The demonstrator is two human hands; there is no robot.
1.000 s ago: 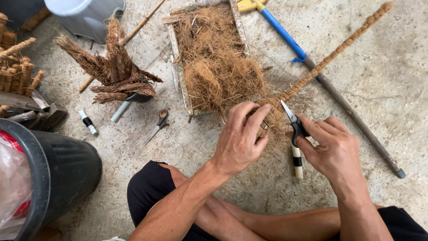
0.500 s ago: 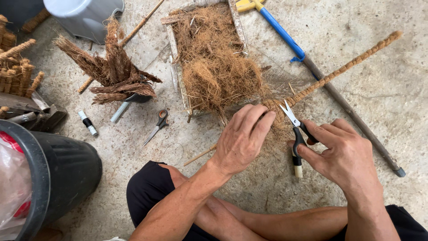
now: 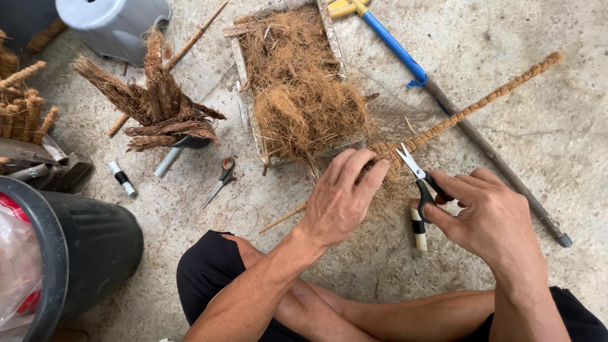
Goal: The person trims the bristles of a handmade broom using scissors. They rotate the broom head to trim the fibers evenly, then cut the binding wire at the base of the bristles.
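My left hand point(image 3: 342, 196) grips the near end of a long stick wrapped in brown coconut fibre point(image 3: 481, 104), which runs up to the right across the concrete floor. My right hand point(image 3: 487, 218) holds small black-handled scissors point(image 3: 419, 177), blades open and pointing at the wrapped end beside my left fingers. A small white-and-black spool point(image 3: 418, 231) lies on the floor under my right hand. Just beyond my left hand sits a wooden tray point(image 3: 244, 82) heaped with loose coconut fibre point(image 3: 304, 95).
Orange-handled scissors point(image 3: 221, 180) and a thin stick point(image 3: 282, 218) lie left of my hand. A bundle of bark pieces point(image 3: 158, 104), a grey stool point(image 3: 114, 22), a black bin point(image 3: 82, 253), wrapped sticks point(image 3: 22, 107) and a blue-handled tool point(image 3: 405, 57) surround me.
The fibre-wrapped stick has swung slightly, its far end lower and further right. My right hand with the scissors has shifted a little, staying at the wrapped end.
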